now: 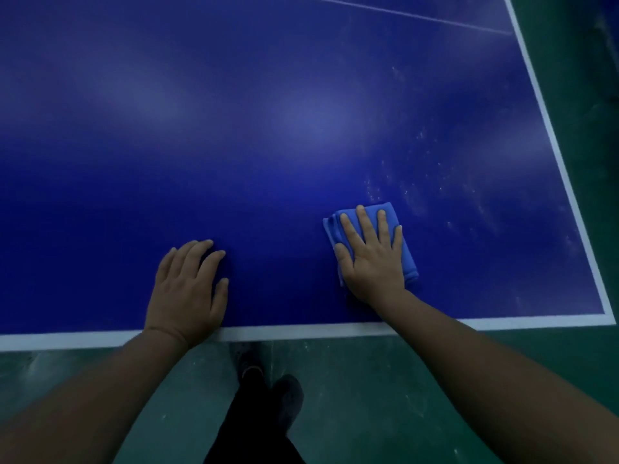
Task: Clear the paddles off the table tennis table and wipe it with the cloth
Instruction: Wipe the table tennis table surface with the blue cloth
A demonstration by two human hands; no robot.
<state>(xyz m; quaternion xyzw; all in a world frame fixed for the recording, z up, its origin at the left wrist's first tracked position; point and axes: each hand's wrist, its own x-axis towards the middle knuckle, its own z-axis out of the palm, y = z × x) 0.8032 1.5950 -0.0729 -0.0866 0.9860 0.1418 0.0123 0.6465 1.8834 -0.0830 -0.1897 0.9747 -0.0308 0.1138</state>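
— Pressing flat, the fingers (363, 226) of the right hand (371, 256) are lying straight and slightly spread on the cloth (407, 259), aren't they?

— Yes, nothing is curling round it. The cloth is a soft, folded blue rectangle, showing past the fingertips and along both sides of the palm, lying on the table (268, 128) near its right corner.

— And the left hand (187, 289)?

— It is resting palm-down on the bare surface just inside the near white line (301, 329), fingers relaxed, holding nothing.

— The surface?

— Smooth, matte dark blue, catching soft glare. Pale specks (418, 182) are dotting it just beyond the cloth. The floor (368, 380) below is looking dull green.
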